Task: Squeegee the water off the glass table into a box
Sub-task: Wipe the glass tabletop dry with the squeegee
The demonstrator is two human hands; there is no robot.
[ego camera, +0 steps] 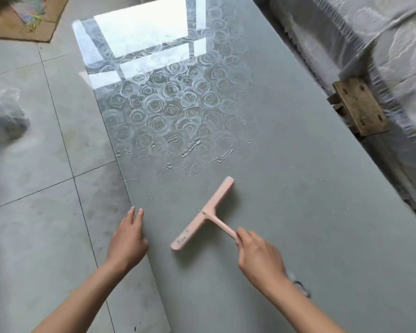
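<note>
- A long grey glass table (286,188) printed with a pattern of pale roses is seen from above, running from 6 o'clock up to 12 o'clock of the view.
- A shallow sheet of clear water (190,150) is spread over the middle of the glass. Its ragged near edge is set just toward 12 o'clock from the tool, apart from it.
- A pale pink plastic T-shaped squeegee (205,213) is placed just below the centre of the view, on or just above the table. Its long blade is slanted from 7 o'clock to 1 o'clock, and its thin handle is pointed toward 4 o'clock.
- The right hand (257,253) is seen at 5 o'clock. The end of the squeegee handle is gripped by its curled fingers.
- The left hand (127,239) is seen at 7 o'clock, laid at the left edge of the table. Its fingers are held straight and close together, pointing toward 12 o'clock, and nothing is held.
- A pale grey tiled floor (34,164) is shown along the left side.
- A crumpled clear plastic bag (5,109) is seen on the floor at 9 o'clock, blurred.
- A brown mat (17,20) with a coloured print is seen at 11 o'clock.
- A sofa draped in pale patterned cloth (370,44) is shown from 1 o'clock to 3 o'clock, beside the table.
- A tan wooden block (359,106) is seen at 2 o'clock, between table and sofa.
</note>
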